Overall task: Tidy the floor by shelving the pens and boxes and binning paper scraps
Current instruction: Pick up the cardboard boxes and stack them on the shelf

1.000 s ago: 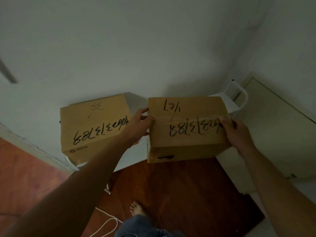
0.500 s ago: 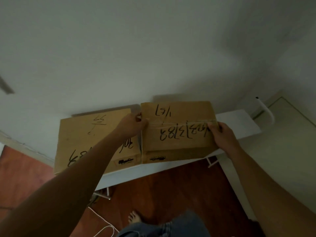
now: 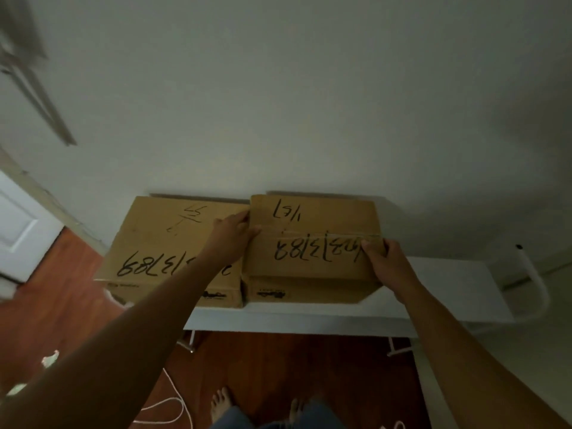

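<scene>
Two brown cardboard boxes with black handwriting rest side by side on a white shelf (image 3: 448, 292) against the wall. My left hand (image 3: 232, 233) grips the left edge of the right box (image 3: 312, 230), wedged between the two boxes. On that box's right edge sits my right hand (image 3: 387, 258), fingers over the top. The left box (image 3: 161, 239) stands untouched, its left end overhanging the shelf. Small pale paper scraps (image 3: 49, 360) lie on the floor at lower left.
A red-brown wooden floor (image 3: 278, 366) runs under the shelf, with a white cord (image 3: 173, 407) looped near my bare feet (image 3: 221, 404). A white door (image 3: 18, 230) stands at left. The shelf's white tube frame (image 3: 532, 280) curves at the right end.
The right box has come down from mid-air onto the shelf and now sits beside the left box. Both hands stayed on its edges. The view has tilted lower.
</scene>
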